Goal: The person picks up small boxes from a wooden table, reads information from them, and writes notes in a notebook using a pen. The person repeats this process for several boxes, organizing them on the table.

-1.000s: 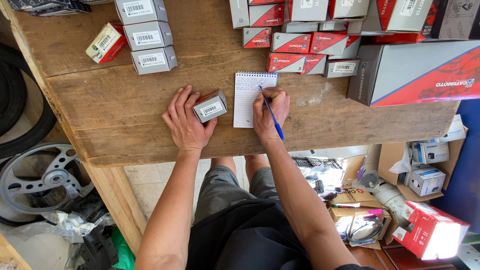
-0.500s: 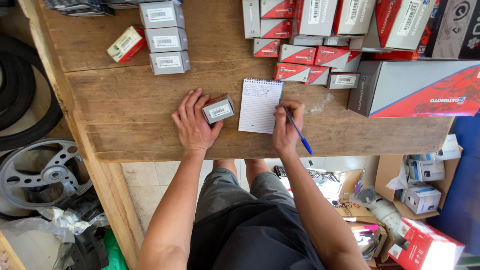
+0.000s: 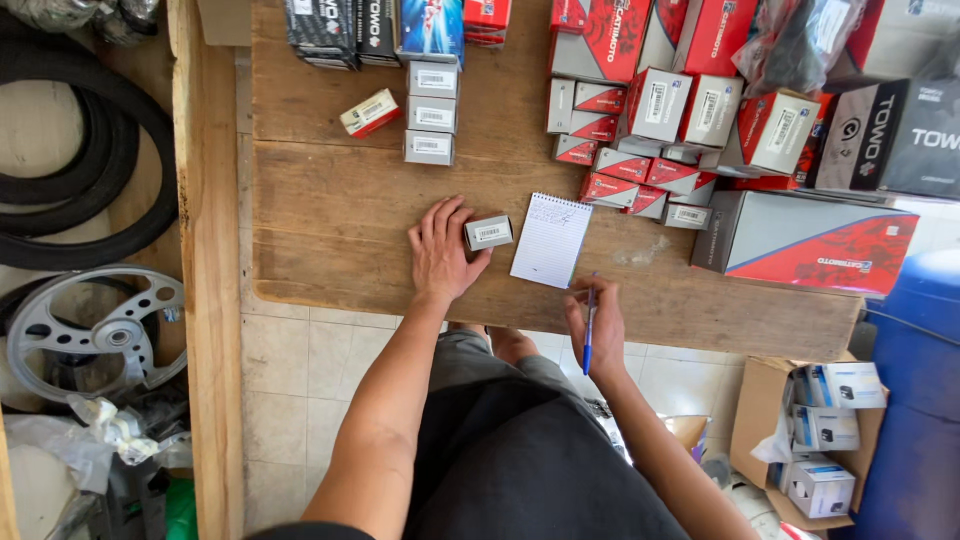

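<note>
Head view: left hand (image 3: 440,257) lies flat, fingers spread, thumb touching a small grey cardboard box (image 3: 489,233) just to its right, nearer than the right hand (image 3: 596,325), which is clamped on a blue pen (image 3: 588,332) below the white spiral notepad (image 3: 551,240).

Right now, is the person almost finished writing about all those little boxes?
Probably not. A few lines of writing sit at the top of the notepad; the rest of the page is blank. In hand: the left hand rests against one small grey box, and the right hand holds a blue pen off the paper at the table edge. Many red and grey boxes remain stacked behind.
</note>
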